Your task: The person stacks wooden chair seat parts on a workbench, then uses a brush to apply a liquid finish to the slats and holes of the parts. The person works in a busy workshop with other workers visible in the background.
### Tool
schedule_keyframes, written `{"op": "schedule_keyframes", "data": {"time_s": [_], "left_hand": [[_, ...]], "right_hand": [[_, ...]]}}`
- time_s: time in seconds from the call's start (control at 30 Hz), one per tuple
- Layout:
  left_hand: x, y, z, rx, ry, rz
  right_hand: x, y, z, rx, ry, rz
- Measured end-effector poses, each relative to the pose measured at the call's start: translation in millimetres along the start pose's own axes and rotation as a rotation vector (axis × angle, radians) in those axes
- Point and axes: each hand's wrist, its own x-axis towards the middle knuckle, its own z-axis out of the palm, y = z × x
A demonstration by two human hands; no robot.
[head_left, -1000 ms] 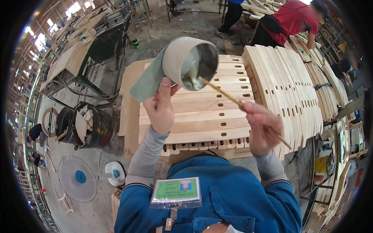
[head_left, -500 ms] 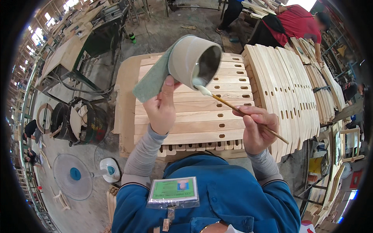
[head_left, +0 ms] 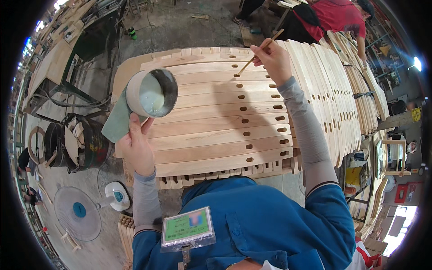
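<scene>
My left hand (head_left: 138, 146) is closed around a round cup (head_left: 138, 92) with a greenish flat flap on its side. The cup is tilted, and whitish liquid (head_left: 153, 95), perhaps glue, shows inside it. My right hand (head_left: 275, 60) pinches a thin wooden stick (head_left: 258, 53) at the far side of the boards. The stick's lower tip is at an oval slot (head_left: 236, 75) in one board. Pale wooden boards (head_left: 198, 118) with oval slots lie side by side in front of me, and my right arm's shadow falls across them.
More slotted boards (head_left: 321, 90) are stacked at the right. A person in a red shirt (head_left: 337, 18) works at the far right. At the left stand a fan (head_left: 78, 211) and dark bins (head_left: 85, 144) with wood scraps. A machine table (head_left: 58, 58) is at far left.
The stick has left the cup's rim and moved far and up to a board's slot with my right hand. My left hand and the cup have shifted left and nearer to me.
</scene>
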Motion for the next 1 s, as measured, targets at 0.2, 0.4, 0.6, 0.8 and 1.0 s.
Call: {"op": "schedule_keyframes", "data": {"time_s": [0.2,0.4,0.6,0.8,1.0], "left_hand": [[-3.2,-4.9,-15.1,0.043,0.072,-0.077],[-7.8,-12.2,-22.1,-0.035,0.039,-0.056],[-12.0,2.2,0.9,-0.06,0.045,-0.021],[-15.7,8.3,-2.9,-0.069,0.082,-0.046],[-19.1,13.7,1.6,-0.129,0.009,-0.012]], "right_hand": [[2.8,14.1,30.6,-0.348,-0.002,-0.215],[6.1,9.8,29.7,-0.363,0.031,-0.237],[3.2,13.4,24.5,-0.334,0.068,-0.233],[-14.4,-9.0,0.5,-0.029,0.085,0.027],[-36.1,13.6,10.5,0.048,0.091,0.091]]}}
